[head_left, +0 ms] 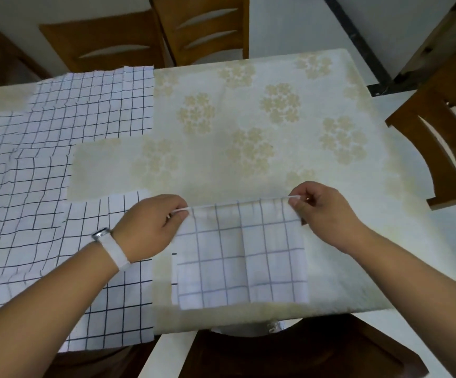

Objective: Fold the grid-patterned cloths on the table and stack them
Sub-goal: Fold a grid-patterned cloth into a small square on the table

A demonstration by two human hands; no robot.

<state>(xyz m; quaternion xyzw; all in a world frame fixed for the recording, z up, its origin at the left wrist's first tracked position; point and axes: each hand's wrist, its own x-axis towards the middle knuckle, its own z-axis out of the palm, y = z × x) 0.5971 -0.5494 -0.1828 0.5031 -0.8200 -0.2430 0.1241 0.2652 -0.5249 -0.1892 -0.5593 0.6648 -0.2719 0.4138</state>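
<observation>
My left hand (150, 227) and right hand (322, 214) pinch far corners of half-folded grid cloth (243, 257); unfolded grid cloths (44, 165) wait left; no stack yet.

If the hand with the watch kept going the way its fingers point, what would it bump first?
The left hand points right, along the edge of the grid cloth it pinches. Going straight on, it would probably bump the right hand, pinching the other corner; nothing else seems between them.
</observation>
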